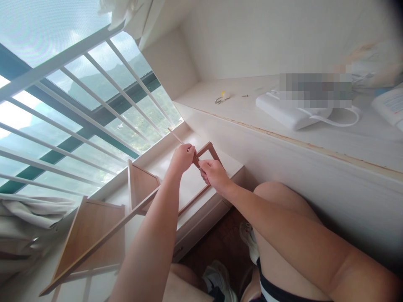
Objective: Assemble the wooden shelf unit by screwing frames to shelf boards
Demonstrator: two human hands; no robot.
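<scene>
A brown wooden frame [205, 147], with panels like a small shelf, lies on its side along the white sill under the window. My left hand [184, 157] is closed around a bar at the far end of this frame. Close beside it, my right hand [215, 173] is closed in a pinch near the same joint, and what is between its fingers is too small to make out. Two wooden panels, one nearer [94, 228] and one farther [143, 178], sit between the frame's long rails. A thin wooden bar [176, 136] sticks out past my left hand.
A railing [75, 50] runs along the window on the left. On the white ledge at right are small metal pieces [223, 99], a screw-like piece [244, 96] and a white power strip [291, 113] with a cable. A curtain [28, 212] hangs at lower left. My legs and shoes [250, 239] are below.
</scene>
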